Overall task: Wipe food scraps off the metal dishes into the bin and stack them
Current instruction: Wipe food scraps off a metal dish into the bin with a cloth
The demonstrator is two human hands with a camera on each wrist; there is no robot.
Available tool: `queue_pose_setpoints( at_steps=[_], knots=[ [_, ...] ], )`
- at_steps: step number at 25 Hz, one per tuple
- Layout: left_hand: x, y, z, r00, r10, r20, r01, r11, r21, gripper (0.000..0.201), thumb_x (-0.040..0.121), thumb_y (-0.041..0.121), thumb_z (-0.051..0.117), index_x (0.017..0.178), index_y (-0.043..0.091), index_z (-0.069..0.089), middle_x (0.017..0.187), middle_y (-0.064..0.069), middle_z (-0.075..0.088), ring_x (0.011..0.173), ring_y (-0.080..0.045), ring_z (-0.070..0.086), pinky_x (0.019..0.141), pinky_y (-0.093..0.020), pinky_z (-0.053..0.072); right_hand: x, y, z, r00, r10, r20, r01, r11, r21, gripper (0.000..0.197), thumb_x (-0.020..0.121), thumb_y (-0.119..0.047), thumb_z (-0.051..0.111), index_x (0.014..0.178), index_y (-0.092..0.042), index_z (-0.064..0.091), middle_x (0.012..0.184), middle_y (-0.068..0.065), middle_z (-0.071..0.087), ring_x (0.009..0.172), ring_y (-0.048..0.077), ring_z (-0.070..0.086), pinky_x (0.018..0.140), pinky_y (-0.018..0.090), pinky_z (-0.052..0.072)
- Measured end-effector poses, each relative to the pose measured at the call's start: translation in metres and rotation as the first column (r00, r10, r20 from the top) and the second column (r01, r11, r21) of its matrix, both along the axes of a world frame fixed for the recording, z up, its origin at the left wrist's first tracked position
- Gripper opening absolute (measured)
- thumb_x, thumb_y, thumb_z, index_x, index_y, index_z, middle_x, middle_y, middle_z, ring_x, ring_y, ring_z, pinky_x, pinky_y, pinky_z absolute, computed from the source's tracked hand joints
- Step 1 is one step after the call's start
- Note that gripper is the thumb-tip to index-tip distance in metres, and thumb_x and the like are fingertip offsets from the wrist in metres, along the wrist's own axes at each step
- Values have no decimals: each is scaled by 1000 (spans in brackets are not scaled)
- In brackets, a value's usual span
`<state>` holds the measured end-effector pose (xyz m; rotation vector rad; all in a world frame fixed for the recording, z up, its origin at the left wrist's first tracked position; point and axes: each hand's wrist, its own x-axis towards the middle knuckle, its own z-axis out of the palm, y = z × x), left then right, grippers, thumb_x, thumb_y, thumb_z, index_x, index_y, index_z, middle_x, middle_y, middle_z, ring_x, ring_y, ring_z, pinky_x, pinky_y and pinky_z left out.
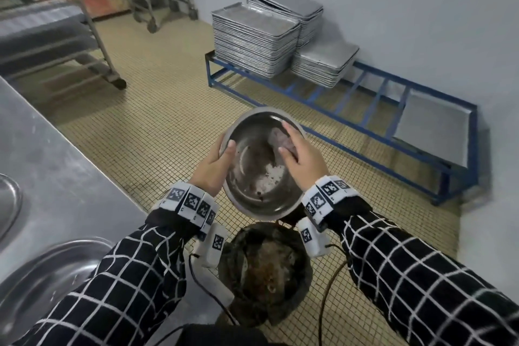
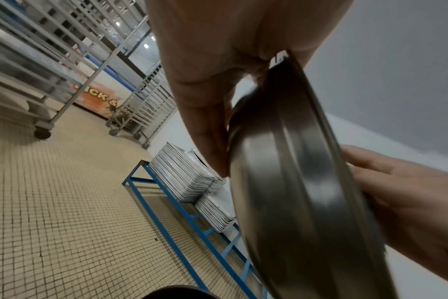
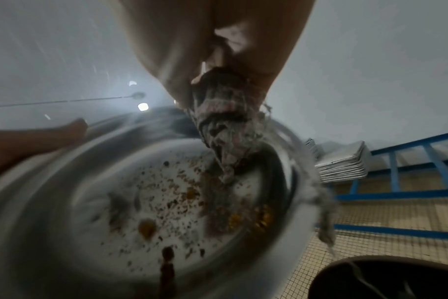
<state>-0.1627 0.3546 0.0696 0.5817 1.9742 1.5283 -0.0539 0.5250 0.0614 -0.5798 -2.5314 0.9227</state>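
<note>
A round metal dish (image 1: 254, 171) is tilted towards me above the dark bin (image 1: 266, 267). My left hand (image 1: 217, 166) grips its left rim, thumb inside, fingers behind (image 2: 210, 129). My right hand (image 1: 302, 160) holds a dirty grey rag (image 1: 279, 139) against the dish's upper right inside. Brown crumbs and sauce smears (image 3: 171, 202) cover the dish bottom (image 3: 115, 212), and a dark streak runs towards its lower edge. The rag (image 3: 223, 129) hangs bunched from my right fingers onto the dish.
A steel counter (image 1: 56, 166) with another metal dish (image 1: 47, 284) lies on my left. Stacks of baking trays (image 1: 252, 42) sit on a low blue frame (image 1: 351, 132) along the wall. Wheeled racks (image 1: 92, 36) stand behind on the tiled floor.
</note>
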Motion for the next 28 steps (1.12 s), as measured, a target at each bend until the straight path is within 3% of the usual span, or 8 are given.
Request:
queue_pose_setpoints(
  at_steps=[4,7,10,12,19,21,25,28],
  knots=[
    [-8,-1,-1,996,-73,46,71,996,61,34,100,37,38,134,35,43,119,1,63,104,-12,64,89,-27,53,-35,-14,-9,997,59,-43,-58,998,22,40,93,-16,57,133,-12,55,129,6,56,120,20,52,107,34,38],
    [-12,0,0,994,-101,34,99,993,66,42,100,36,37,142,27,38,130,2,57,118,-11,55,99,-26,46,-35,-29,-17,970,242,-25,-239,968,74,33,91,-12,59,124,-12,62,127,3,54,115,16,53,104,26,39],
    [-13,3,4,997,-66,43,64,997,54,37,101,36,36,137,32,39,122,12,56,111,-3,55,85,-11,45,-20,-34,-27,888,456,54,-460,882,103,35,89,-7,58,123,-14,63,128,1,53,117,12,49,103,19,34],
    [-11,10,6,1000,-11,29,10,1000,18,49,100,41,35,147,30,28,129,10,48,118,-9,48,91,-18,40,-10,-23,-32,844,523,118,-531,845,58,38,90,-6,57,126,-17,62,124,-3,55,112,4,48,103,17,34],
    [-11,39,14,1000,-6,-8,6,1000,-3,59,92,59,40,146,39,26,126,-6,61,105,-23,64,99,-43,47,-15,53,18,976,131,-176,-129,991,25,36,89,-8,62,125,-14,63,113,-2,62,102,8,57,92,15,46],
    [-7,45,24,998,-1,-56,-1,1000,-31,53,98,50,34,148,39,20,123,3,58,100,-14,60,99,-30,41,-21,69,25,972,178,-155,-146,970,197,36,88,-7,63,123,-11,63,117,4,59,105,13,56,93,19,43],
    [-5,52,41,994,-26,-107,28,999,15,47,98,48,30,144,45,17,111,1,63,82,-11,68,81,-27,55,-26,80,9,989,138,-43,-142,984,-111,40,93,-26,57,132,-17,51,128,3,44,103,9,56,91,22,42],
    [-12,51,44,987,-50,-156,66,993,98,43,97,47,35,139,43,29,118,-6,62,89,-22,71,73,-38,60,-22,79,-16,979,176,102,-193,963,189,40,96,-24,50,136,-19,51,141,8,40,122,23,46,103,32,38]
  ],
)
